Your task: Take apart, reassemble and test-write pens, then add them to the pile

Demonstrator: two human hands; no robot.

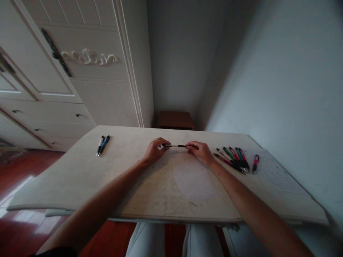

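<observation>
A white and black pen (175,145) lies level between my two hands, just above the far end of a lined sheet of paper (197,180). My left hand (157,149) pinches its dark left end. The fingers of my right hand (200,150) close on the black right end. Right of my right hand lies a bunch of several pens (234,159) in green, red, purple and white with black. Farther left, a white pen (100,144) and a blue pen (104,145) rest side by side.
The pens and paper are on a white, stained table (128,200). A pink and black pen (255,164) lies apart at the right, beside a scribbled sheet (278,175). A white wardrobe (107,100) stands at the left, a wall at the right, and a brown cabinet (175,119) behind the table.
</observation>
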